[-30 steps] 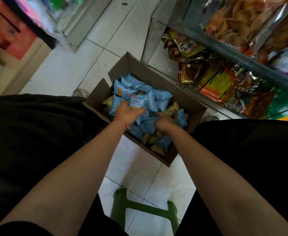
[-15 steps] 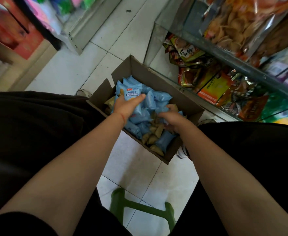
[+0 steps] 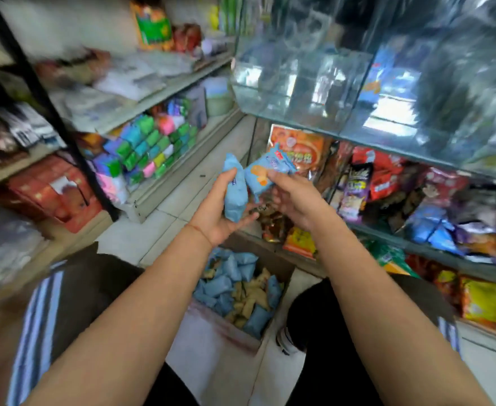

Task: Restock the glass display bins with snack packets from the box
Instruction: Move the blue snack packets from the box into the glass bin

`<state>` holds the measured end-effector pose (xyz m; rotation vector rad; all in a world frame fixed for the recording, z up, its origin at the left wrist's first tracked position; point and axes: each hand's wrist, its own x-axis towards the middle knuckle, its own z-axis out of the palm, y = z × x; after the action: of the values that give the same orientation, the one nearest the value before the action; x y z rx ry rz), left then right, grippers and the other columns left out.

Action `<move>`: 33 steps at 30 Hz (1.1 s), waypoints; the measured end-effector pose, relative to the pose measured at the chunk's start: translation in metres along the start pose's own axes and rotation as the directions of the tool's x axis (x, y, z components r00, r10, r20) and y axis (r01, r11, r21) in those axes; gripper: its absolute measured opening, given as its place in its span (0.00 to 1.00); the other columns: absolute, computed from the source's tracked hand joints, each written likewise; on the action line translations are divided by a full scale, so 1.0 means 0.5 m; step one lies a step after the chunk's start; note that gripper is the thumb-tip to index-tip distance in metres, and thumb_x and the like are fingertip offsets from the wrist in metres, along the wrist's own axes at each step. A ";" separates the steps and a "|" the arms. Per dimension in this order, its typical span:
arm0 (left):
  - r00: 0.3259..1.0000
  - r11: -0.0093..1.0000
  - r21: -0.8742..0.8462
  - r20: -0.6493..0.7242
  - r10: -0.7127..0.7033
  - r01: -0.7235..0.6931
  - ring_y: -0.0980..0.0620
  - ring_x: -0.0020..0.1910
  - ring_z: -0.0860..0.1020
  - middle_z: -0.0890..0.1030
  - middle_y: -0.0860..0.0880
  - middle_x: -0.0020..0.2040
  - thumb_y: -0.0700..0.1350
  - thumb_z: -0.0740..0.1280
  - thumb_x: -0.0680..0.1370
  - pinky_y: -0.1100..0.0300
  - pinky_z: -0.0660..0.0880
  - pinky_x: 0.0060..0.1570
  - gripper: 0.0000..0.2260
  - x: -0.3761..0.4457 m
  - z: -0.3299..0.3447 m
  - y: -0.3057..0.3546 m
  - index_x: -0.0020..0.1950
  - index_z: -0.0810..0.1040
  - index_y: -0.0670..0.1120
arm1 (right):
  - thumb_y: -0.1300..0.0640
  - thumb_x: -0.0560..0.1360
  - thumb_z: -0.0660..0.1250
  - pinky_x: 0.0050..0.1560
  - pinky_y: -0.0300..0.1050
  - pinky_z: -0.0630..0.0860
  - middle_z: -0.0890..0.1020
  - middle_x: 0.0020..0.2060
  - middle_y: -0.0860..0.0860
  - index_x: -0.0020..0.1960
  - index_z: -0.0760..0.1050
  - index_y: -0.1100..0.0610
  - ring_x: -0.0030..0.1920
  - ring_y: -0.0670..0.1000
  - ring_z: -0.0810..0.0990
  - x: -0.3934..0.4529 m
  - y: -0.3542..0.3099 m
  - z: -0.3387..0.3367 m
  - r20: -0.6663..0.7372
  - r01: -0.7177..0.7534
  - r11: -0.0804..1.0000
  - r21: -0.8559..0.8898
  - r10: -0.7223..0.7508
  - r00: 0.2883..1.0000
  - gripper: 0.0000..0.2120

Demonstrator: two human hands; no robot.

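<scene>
- Both forearms are seen bare from elbow to wrist; no sleeves are worn below the elbow.
- A thin reddish line or thread is seen across the wrist of the left hand (image 3: 220, 213) (too blurred to be identified with certainty).
- No ring, watch or band can be made out on the right hand (image 3: 295, 197).
- Dark trousers or shorts, black to dark brown, are worn on both legs.
- White stripes are carried down the outer side of the left leg, and a short striped patch is seen on the right.
- A shoe, dark with white markings, is partly seen below the right knee.
</scene>
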<state>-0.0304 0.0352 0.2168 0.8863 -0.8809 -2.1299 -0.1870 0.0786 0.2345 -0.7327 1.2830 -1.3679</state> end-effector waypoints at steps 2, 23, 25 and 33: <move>0.997 0.995 0.072 0.055 0.062 -0.065 0.47 0.47 0.80 0.83 0.48 0.51 0.58 0.61 0.78 0.53 0.77 0.46 0.15 -0.029 0.073 0.029 0.58 0.78 0.52 | 0.57 0.77 0.67 0.31 0.40 0.77 0.82 0.39 0.53 0.55 0.77 0.55 0.32 0.49 0.77 -0.048 -0.068 -0.002 -0.005 0.104 0.994 0.043 -0.103 0.995 0.07; 0.800 -0.051 0.905 0.398 0.448 -0.421 0.42 0.54 0.78 0.80 0.43 0.57 0.54 0.70 0.71 0.52 0.76 0.52 0.27 0.161 0.609 0.146 0.65 0.68 0.44 | 0.50 0.62 0.75 0.45 0.51 0.79 0.84 0.46 0.57 0.52 0.80 0.60 0.43 0.54 0.82 0.125 -0.444 -0.435 -0.647 0.051 0.887 -0.460 -0.374 0.665 0.22; 0.831 -0.133 0.922 0.387 0.401 -0.365 0.40 0.58 0.76 0.78 0.41 0.59 0.54 0.67 0.71 0.54 0.75 0.54 0.23 0.216 0.617 0.133 0.63 0.73 0.46 | 0.46 0.55 0.76 0.48 0.52 0.82 0.84 0.46 0.55 0.53 0.79 0.59 0.47 0.55 0.84 0.199 -0.444 -0.490 -0.679 0.003 0.896 -0.444 -0.339 0.651 0.30; 0.935 -0.172 0.958 0.265 0.235 -0.228 0.38 0.63 0.74 0.72 0.39 0.67 0.53 0.61 0.78 0.50 0.73 0.60 0.25 0.363 0.601 0.097 0.72 0.66 0.44 | 0.50 0.63 0.75 0.58 0.43 0.74 0.81 0.58 0.50 0.61 0.75 0.55 0.60 0.52 0.79 0.314 -0.508 -0.511 -0.741 -0.217 0.833 -0.508 -0.294 0.604 0.28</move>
<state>-0.3484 -0.0328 0.3579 1.1914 -2.5979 -0.6274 -0.5336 -0.0342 0.3809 -0.5040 2.5016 -1.4110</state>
